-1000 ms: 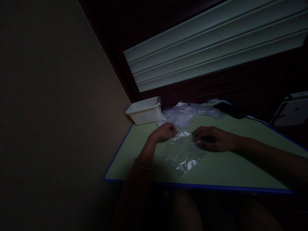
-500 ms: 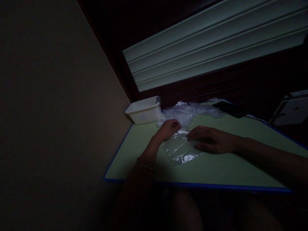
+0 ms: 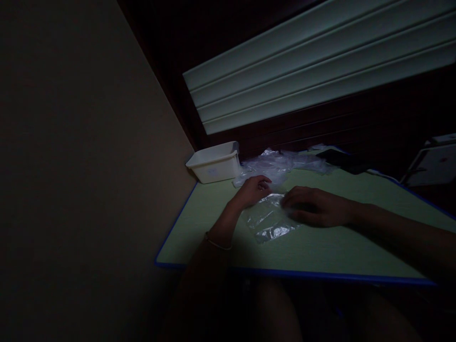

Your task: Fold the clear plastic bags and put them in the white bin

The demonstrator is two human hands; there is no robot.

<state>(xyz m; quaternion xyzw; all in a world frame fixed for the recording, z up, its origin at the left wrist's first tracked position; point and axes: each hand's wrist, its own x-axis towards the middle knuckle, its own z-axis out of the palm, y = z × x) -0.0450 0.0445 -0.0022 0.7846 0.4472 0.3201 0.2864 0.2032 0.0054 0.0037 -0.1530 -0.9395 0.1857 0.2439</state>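
A clear plastic bag (image 3: 272,223) lies flat and slightly crinkled on the light green table (image 3: 342,251). At its upper left edge is my left hand (image 3: 253,191), its fingers curled and pinched on the film. My right hand (image 3: 317,207) rests over the bag's right side, fingers bent downward and the thumb apart from them. Its fingertips touch the film and are a little blurred. Part of the bag is hidden under both hands. Behind my left hand spreads a heap of clear plastic bags (image 3: 270,164).
A white plastic bin (image 3: 215,168) stands at the table's back left corner, by the wall (image 3: 107,142). Toward the back right lies a dark flat item (image 3: 342,160). Blue edging (image 3: 285,274) runs along the table. The light is dim.
Both hands have shifted very slightly to the right. The left fingers are curled a little differently at the bag's upper edge. The bag lies nearly where it was.
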